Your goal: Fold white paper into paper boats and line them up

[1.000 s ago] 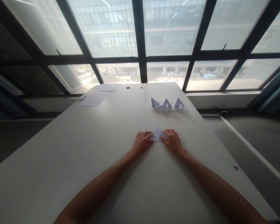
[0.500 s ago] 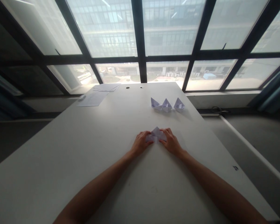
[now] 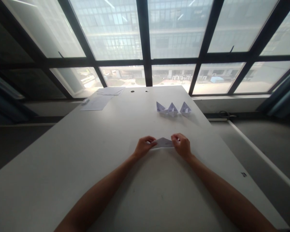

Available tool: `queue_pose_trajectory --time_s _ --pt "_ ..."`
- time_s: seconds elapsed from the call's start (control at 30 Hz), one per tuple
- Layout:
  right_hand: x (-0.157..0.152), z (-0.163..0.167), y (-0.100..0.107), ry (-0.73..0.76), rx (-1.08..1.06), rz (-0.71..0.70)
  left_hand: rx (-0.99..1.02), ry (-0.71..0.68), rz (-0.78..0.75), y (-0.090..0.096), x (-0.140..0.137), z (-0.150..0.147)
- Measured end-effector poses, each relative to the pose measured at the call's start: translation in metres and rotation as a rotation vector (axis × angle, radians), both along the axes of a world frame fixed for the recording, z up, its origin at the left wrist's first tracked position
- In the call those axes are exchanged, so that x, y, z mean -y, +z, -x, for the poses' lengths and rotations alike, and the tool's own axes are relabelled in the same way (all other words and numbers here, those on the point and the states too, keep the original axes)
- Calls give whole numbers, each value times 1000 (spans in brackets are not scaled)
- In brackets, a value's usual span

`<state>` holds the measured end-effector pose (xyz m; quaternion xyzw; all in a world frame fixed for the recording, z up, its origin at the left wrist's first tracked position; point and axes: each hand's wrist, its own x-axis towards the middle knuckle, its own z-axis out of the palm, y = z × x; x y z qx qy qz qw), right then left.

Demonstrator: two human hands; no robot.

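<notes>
From afar I see left hand (image 3: 143, 146) and right hand (image 3: 183, 145) pinching opposite ends of the folded paper (image 3: 163, 142), plainer-faced than a moment ago, apparently turned mid-fold.

Table (image 3: 99, 141): stands before windows (image 3: 174, 32). Folded paper (image 3: 163, 142): between left hand (image 3: 143, 146) and right hand (image 3: 183, 145). Three paper boats (image 3: 172, 110): behind, towards the right. Paper sheets (image 3: 98, 104): on table, far left.
</notes>
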<state>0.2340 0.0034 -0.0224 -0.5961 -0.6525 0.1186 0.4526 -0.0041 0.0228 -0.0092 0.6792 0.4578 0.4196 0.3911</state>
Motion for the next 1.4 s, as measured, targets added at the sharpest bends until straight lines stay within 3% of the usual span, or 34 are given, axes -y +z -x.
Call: queue_pose_trajectory --time_s 0.17,0.27,0.33,0.4,0.53,0.73,0.83,0.93,1.07,1.4 --pt "-9 -4 0 -24 -592 35 325 122 157 2 -5 4" --pt "-2 8 3 187 -835 234 423 142 224 2 -6 4" --pt "7 20 5 380 -852 371 448 113 246 3 -4 2" --pt "13 31 4 469 -829 438 450 53 278 3 0 0" --pt "15 39 -1 376 -955 463 453 -60 364 2 5 -4" --pt "5 30 -4 256 -1246 470 676 -88 518 -3 -3 -2" --pt "4 29 -3 245 -1329 452 671 -141 577 -4 -3 -1" --pt "5 31 -2 243 -1351 435 572 -164 561 -2 0 -3" --pt "5 32 -2 229 -1345 421 503 -87 507 -2 2 -5" --pt "3 34 -1 166 -1355 364 603 0 400 -3 4 -11"
